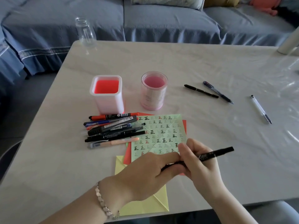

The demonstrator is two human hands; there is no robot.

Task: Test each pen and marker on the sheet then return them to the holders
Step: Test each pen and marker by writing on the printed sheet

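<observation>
The marker (pixel 216 153) is held level just over the near edge of the sheet (pixel 161 131). The right hand (pixel 199 164) grips its barrel and the left hand (pixel 150 168) is curled round its other end, probably to work the cap. A pile of pens (pixel 113 130) lies left of the sheet, before the square holder (pixel 106 101) and round holder (pixel 153 96). Three pens (pixel 218 92) lie apart on the right, perhaps sorted.

Pens (pixel 113 128) left of sheet (pixel 161 135), holders (pixel 106 92) behind
</observation>
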